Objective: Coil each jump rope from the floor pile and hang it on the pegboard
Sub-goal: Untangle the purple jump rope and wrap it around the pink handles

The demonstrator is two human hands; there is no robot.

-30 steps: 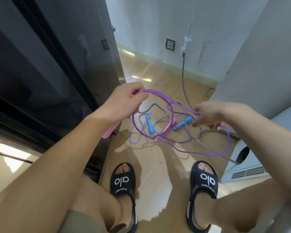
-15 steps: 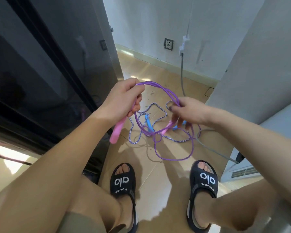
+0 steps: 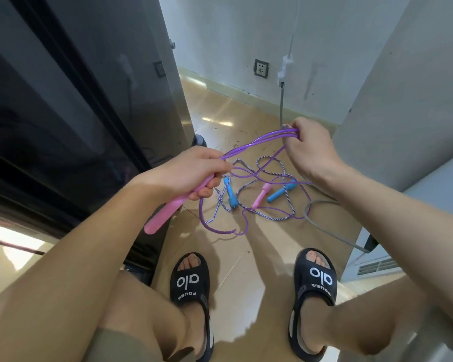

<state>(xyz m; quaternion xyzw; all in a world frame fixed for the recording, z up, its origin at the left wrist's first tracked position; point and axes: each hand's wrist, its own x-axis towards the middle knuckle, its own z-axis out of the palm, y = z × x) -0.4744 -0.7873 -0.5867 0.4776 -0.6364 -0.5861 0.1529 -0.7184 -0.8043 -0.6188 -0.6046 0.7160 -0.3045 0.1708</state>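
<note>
A purple jump rope (image 3: 256, 141) with pink handles stretches between my hands above the floor. My left hand (image 3: 186, 171) grips one pink handle (image 3: 165, 214) together with several strands of the rope. My right hand (image 3: 311, 150) pinches a bundle of purple loops up and to the right. The other pink handle (image 3: 260, 195) hangs low on loose purple loops (image 3: 220, 231). A second rope, white and purple braided (image 3: 270, 215), with two blue handles (image 3: 230, 195) (image 3: 281, 193), lies tangled on the tan floor below. No pegboard is in view.
A dark glossy cabinet (image 3: 76, 113) stands close on the left. A grey cable (image 3: 332, 231) runs across the floor from a wall plug to a white appliance (image 3: 377, 267) at the right. My two feet in black sandals (image 3: 191, 280) (image 3: 317, 278) stand on the tiles.
My right hand has moved up and to the right, away from my left hand, drawing the purple strands taut between them. The loose loops hang lower and the free pink handle has come into view.
</note>
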